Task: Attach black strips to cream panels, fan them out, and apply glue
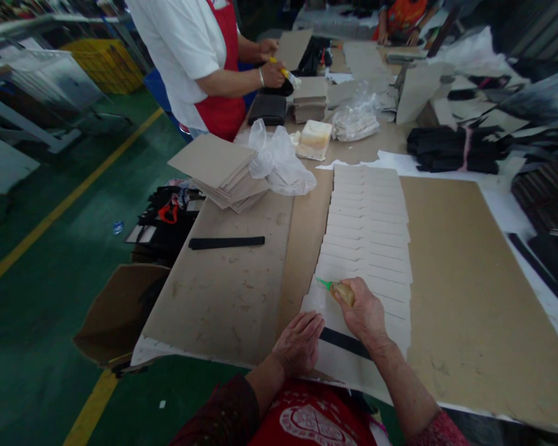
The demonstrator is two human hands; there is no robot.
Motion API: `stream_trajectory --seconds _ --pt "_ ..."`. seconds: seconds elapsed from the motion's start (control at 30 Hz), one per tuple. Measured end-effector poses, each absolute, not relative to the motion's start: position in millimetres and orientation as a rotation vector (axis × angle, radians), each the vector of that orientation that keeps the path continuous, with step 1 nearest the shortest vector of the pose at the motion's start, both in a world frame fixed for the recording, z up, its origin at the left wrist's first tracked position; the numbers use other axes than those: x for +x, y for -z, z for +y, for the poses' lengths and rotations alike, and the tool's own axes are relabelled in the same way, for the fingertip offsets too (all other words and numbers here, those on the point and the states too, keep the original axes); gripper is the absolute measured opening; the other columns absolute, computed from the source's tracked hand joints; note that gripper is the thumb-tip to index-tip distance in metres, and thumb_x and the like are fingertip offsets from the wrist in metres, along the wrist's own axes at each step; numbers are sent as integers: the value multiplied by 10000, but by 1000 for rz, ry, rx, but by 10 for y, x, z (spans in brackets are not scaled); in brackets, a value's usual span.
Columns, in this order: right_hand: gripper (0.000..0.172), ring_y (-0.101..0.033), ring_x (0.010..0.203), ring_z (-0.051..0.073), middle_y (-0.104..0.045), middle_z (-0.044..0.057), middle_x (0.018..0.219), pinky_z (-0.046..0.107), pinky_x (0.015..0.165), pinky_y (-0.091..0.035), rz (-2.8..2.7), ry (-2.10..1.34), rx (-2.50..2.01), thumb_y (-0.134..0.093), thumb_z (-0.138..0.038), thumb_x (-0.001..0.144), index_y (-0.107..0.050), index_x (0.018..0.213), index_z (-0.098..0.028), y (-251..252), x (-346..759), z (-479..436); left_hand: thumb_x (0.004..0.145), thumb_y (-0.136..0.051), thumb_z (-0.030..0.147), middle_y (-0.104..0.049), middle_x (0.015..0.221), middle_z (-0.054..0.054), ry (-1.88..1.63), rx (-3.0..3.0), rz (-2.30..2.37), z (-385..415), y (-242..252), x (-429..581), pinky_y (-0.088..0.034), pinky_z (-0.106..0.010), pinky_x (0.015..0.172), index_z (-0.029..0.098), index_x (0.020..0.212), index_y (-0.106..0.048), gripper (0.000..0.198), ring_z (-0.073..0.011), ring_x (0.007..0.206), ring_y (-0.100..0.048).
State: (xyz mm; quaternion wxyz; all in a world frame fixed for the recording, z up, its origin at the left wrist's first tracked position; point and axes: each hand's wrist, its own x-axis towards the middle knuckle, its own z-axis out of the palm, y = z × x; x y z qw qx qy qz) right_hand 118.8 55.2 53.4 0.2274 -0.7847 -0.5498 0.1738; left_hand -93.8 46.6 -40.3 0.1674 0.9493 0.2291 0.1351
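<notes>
**Amber glue bottle held over a row of pale card strips**

Amber and green-tipped, the glue bottle sits in the right hand, whose fingers are curled tight around its body; the green nozzle points toward ten o'clock and touches or nearly touches one of the card strips. These pale strips lie overlapped like shingles in a column running from the hands toward twelve o'clock on the brown worktable. The left hand lies flat, fingers spread and holding nothing, pressing the near end of the column at about eight o'clock from the bottle. Between the two hands a black strip rests on the nearest card, partly covered by the right wrist.

At ten o'clock from the bottle, well apart, a second black strip lies alone on the table's scuffed surface. Beyond it, a fanned stack of card sheets sits at the table edge, just beside a crumpled plastic bag. At one o'clock, far up the table, a bundle of black strips is tied with a pale band.

At eleven o'clock a co-worker in a red apron stands at the table edge, one hand gripping a yellow-handled brush over a small pile of cards. An open cardboard box stands on the green floor at nine o'clock.
</notes>
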Motion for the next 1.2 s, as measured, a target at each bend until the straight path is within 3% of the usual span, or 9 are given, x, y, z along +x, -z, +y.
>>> stream_trajectory --seconds 0.77,1.0,1.2 --pt "298 -623 751 214 -680 46 948 336 663 -441 -1334 -476 -2284 -509 -511 904 -610 1019 -256 -543 1569 176 885 -483 233 -521 1483 -98 -316 2733 645 482 374 -951 -281 -416 1208 91 1452 -462 585 -263 1403 -405" --pt "424 -623 799 233 -682 78 967 375 710 -472 -1118 -416 -2340 -560 -598 834 -625 1016 -221 -528 1982 -190 901 -477 223 -524 1481 -96 -348 2775 652 491 375 -947 -277 -405 1203 101 1464 -451 577 -248 1411 -391" --pt "423 -627 823 239 -687 74 977 401 737 -491 -1024 -423 -2324 -586 -603 818 -624 1019 -232 -468 2053 -351 905 -473 239 -524 1485 -80 -334 2800 659 496 399 -949 -279 -403 1192 111 1458 -473 567 -253 1393 -408"
